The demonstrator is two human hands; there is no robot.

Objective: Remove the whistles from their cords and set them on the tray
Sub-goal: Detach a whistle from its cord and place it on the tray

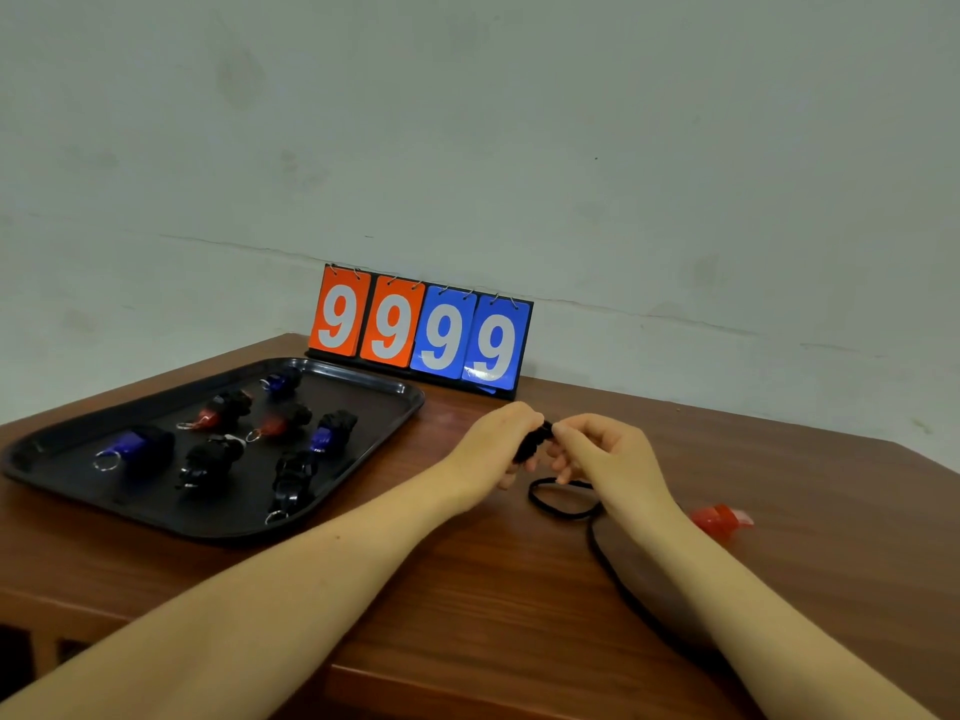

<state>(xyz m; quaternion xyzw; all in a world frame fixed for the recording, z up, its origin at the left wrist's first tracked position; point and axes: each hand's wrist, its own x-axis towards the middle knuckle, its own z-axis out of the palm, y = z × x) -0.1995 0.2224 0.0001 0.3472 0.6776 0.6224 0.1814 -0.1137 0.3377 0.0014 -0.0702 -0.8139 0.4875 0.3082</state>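
My left hand grips a black whistle just above the table, right of the tray. My right hand pinches the top end of that whistle, where its cord joins. The black cord loops on the table under my right hand and trails toward the near edge. A black tray at the left holds several whistles, black, blue and red, some with metal rings. A red whistle lies on the table right of my right forearm.
A flip scoreboard showing 9 9 9 9 stands against the wall behind the tray. The brown wooden table ends at a near edge low in the view.
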